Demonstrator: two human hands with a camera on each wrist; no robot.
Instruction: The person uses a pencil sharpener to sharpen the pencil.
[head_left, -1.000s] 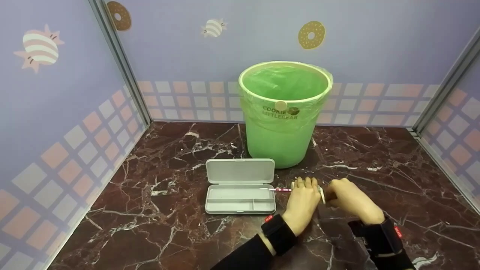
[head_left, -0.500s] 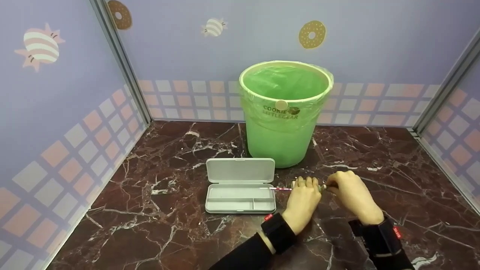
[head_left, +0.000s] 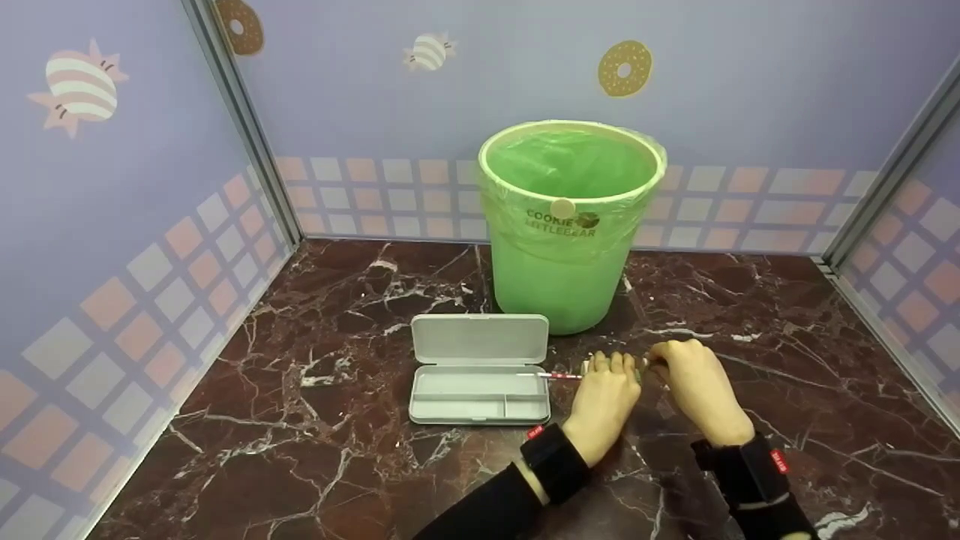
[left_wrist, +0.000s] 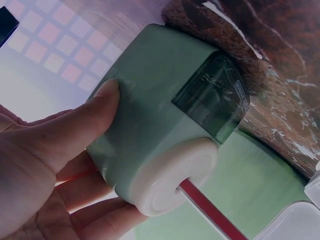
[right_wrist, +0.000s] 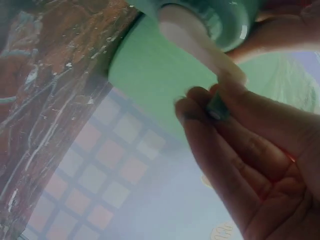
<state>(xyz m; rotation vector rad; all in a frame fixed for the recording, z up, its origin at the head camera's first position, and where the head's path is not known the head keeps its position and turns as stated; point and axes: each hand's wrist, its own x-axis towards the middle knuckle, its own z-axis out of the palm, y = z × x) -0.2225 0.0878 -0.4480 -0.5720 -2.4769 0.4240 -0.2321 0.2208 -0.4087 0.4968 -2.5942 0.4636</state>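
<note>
My left hand (head_left: 606, 409) grips a green crank pencil sharpener (left_wrist: 145, 90), thumb on one flat side and fingers round the other. A red-and-white striped pencil (left_wrist: 212, 212) sticks out of the hole in its white round front. In the head view the pencil reaches left over the rim of the open pencil case. On the sharpener's far end, my right hand (head_left: 697, 386) pinches the small green knob (right_wrist: 217, 107) of the white crank arm (right_wrist: 192, 37) between thumb and fingers. A dark clear shavings window (left_wrist: 215, 95) shows on the sharpener's side.
The grey pencil case (head_left: 459, 409) stands with its lid (head_left: 480, 339) raised, left of my hands. Behind it is a green trash bin (head_left: 559, 277) lined with a clear bag. Patterned walls (head_left: 375, 97) enclose the dark marbled tabletop (head_left: 337, 450).
My right hand has moved up and slightly left, turning the crank arm from hanging low to a higher position. The left hand stays in place on the sharpener.
</note>
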